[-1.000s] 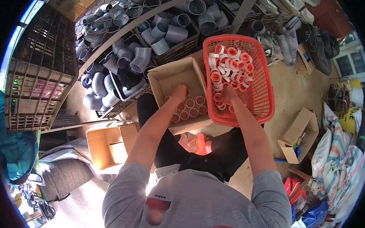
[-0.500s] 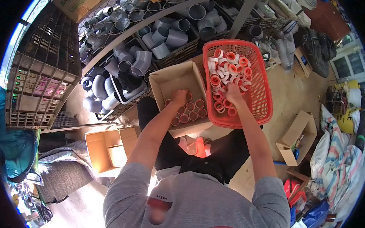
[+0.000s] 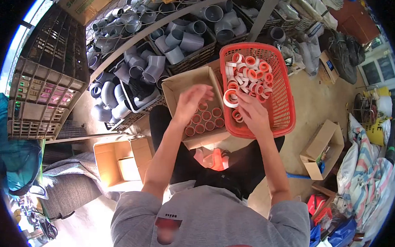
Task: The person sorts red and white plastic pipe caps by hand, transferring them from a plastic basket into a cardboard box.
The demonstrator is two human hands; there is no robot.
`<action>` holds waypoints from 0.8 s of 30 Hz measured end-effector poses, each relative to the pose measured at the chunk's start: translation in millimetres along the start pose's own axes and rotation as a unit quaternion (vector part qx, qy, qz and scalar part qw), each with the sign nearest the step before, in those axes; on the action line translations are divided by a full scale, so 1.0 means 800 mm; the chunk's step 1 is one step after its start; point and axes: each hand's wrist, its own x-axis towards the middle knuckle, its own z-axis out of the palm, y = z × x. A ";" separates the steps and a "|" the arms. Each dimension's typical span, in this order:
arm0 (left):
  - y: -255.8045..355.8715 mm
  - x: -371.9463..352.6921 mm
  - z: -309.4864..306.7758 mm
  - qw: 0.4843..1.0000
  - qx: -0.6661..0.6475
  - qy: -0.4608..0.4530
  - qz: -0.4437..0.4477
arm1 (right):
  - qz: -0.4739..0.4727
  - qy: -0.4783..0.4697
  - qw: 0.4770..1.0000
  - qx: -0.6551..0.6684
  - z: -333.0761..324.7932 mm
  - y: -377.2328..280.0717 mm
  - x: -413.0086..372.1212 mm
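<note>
Hands (image 3: 192,105) (image 3: 253,113) over box (image 3: 194,79), basket (image 3: 282,102) of rings (image 3: 252,75)

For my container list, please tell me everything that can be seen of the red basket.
The basket is red, apparently plastic, roughly rectangular with rounded corners, a thick rim and walls full of small holes. It sits open side up, right of the carton; whether they touch is unclear. White and orange rings lie heaped inside, mostly toward its left. The right hand is over its near part.

grey short-sleeved shirt (image 3: 237,220) | red chest print (image 3: 168,225) | black trousers (image 3: 250,166) | bare hands (image 3: 191,103) (image 3: 254,114)
</note>
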 end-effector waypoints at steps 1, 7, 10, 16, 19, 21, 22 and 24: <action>0.017 -0.009 0.010 0.996 -0.069 -0.044 -0.023 | -0.004 -0.004 1.000 0.008 0.002 -0.006 0.003; -0.002 -0.001 0.024 0.992 -0.066 -0.082 -0.067 | -0.018 -0.005 1.000 0.017 0.016 -0.009 0.006; -0.033 0.025 0.013 0.995 -0.015 -0.060 -0.084 | 0.113 -0.007 0.994 -0.006 0.016 -0.007 0.000; -0.213 0.102 -0.047 0.965 0.250 0.053 -0.055 | 0.267 -0.228 0.936 -0.028 0.024 0.188 -0.115; -0.281 0.121 -0.041 0.933 0.356 0.038 -0.032 | 0.370 -0.464 0.801 -0.073 0.048 0.241 -0.126; -0.310 0.128 -0.029 0.929 0.366 0.028 -0.036 | 0.356 -0.459 0.812 -0.066 0.064 0.262 -0.143; -0.299 0.123 -0.017 0.930 0.366 0.027 -0.037 | 0.340 -0.455 0.821 -0.056 0.067 0.262 -0.143; -0.279 0.114 -0.001 0.860 0.507 0.005 -0.059 | 0.331 -0.536 0.769 -0.109 0.076 0.255 -0.124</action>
